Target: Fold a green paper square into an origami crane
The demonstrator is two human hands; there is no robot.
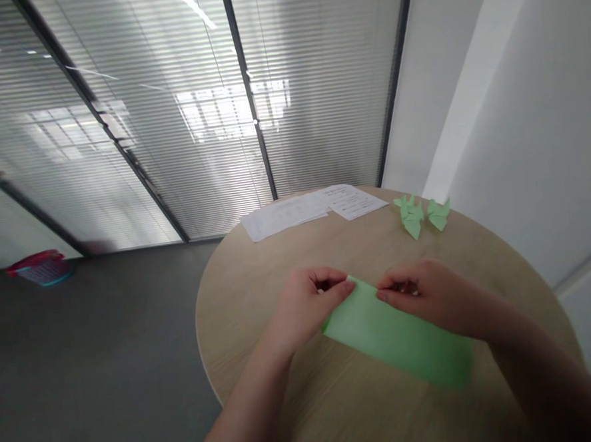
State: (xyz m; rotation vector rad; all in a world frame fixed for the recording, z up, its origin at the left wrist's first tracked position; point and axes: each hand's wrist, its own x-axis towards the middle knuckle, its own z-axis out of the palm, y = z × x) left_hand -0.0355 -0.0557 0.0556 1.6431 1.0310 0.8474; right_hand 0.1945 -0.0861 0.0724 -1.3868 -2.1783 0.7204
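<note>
A sheet of light green paper (400,338) is held up over the round wooden table, tilted with its near edge toward me. My left hand (308,303) pinches its upper left corner between thumb and fingers. Farther right along the same upper edge, my right hand (430,296) also pinches the paper, its wrist and forearm covering part of the sheet's right side. At the left end the paper seems bent or curled over. The right end is blurred.
The round table (240,298) carries white printed sheets (288,216) at its far edge. Folded green paper figures (411,217) stand at the far right. Glass panels with blinds (320,126) and a white wall (535,133) lie beyond. A red and blue basket (43,268) sits on the floor.
</note>
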